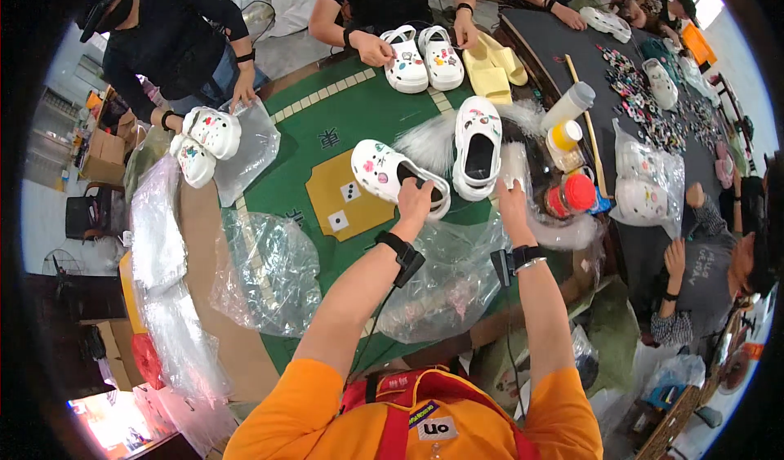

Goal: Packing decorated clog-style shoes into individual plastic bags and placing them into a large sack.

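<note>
My left hand point(415, 204) grips a white clog point(377, 168) decorated with colorful charms, its fingers at the opening near the heel. Beside it, a second white clog point(477, 125) points away from me, its dark insole showing. My right hand point(513, 208) is just right of that clog's heel, thumb and fingers slightly apart; I see nothing held in it. Crumpled clear plastic bags point(445, 284) lie under and between my forearms. White fluffy material point(429, 143) sits behind and beside the clogs.
The green mat point(384, 117) carries a tile row and dice point(338, 220). Co-workers handle white clogs point(406, 60) across the table and another pair point(204, 142) at left. Yellow slides point(490, 66), a red-lidded jar point(572, 195), bottles point(569, 105), a bagged pair point(641, 182) and scattered charms point(645, 93) are rightward.
</note>
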Tool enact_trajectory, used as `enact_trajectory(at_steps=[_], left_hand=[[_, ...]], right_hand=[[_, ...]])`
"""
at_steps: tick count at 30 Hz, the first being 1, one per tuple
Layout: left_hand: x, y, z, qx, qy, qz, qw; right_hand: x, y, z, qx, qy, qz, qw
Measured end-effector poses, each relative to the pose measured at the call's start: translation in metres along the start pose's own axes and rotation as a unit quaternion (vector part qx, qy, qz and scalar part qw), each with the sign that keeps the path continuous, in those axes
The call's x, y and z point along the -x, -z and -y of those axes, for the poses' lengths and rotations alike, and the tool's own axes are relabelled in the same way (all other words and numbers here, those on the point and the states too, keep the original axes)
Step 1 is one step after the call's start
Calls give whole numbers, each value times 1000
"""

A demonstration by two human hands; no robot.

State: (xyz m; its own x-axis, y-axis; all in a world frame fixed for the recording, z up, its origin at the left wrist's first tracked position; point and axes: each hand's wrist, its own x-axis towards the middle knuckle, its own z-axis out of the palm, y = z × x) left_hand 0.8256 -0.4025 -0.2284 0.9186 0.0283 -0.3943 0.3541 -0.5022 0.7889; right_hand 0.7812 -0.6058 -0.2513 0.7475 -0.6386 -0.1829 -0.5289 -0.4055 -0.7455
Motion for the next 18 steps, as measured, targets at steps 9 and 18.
enact_trajectory(at_steps=[9, 18], left_hand=[[-39, 11, -55, -247, 49, 77, 965], [-20, 0, 23, -70, 8, -131, 989]], right_hand=[[-64, -41, -31, -168, -52, 198, 964], [28, -6, 2, -295, -72, 271, 913]])
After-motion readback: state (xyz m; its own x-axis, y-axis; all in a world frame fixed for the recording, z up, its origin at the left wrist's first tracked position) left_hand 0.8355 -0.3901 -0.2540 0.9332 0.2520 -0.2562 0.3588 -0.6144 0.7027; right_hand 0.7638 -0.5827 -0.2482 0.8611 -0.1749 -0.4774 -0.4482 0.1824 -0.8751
